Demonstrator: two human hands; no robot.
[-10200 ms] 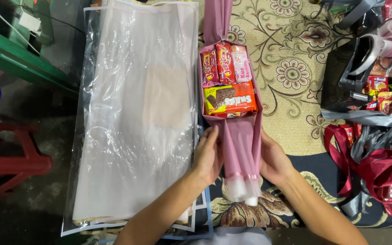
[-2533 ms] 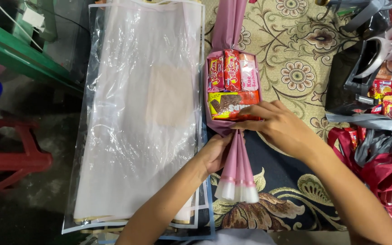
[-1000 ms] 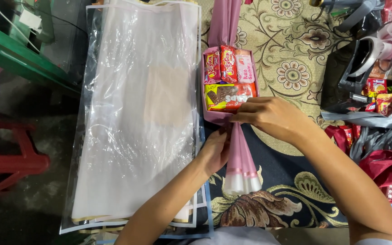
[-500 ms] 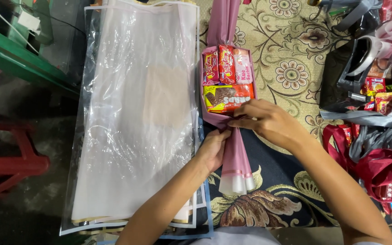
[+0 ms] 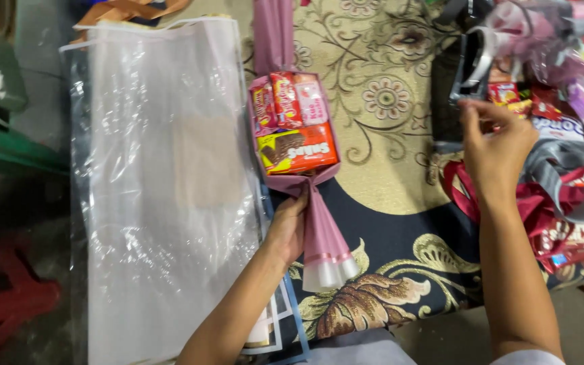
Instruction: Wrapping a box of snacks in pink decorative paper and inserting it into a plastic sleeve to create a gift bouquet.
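Gripping the snack bouquet (image 5: 297, 135) neck, left hand (image 5: 289, 226) unmoved, right hand (image 5: 498, 145) gone off it, pinching tape (image 5: 471, 64).

The light is soft, even and moderately bright over the middle, and seems to come from above. The clear plastic sheets (image 5: 163, 196) catch it as a milky white glare with small bright creases, which washes out whatever lies beneath. Shadows are faint and short; a dim one lies just under the left hand (image 5: 288, 226). The left edge falls off into gloom, where the red stool (image 5: 8, 304) looks dark and smeared. The right hand (image 5: 498, 145) and the pile of ribbons and packets (image 5: 569, 81) are blurred. The snack bouquet (image 5: 299, 142) is fairly sharp.
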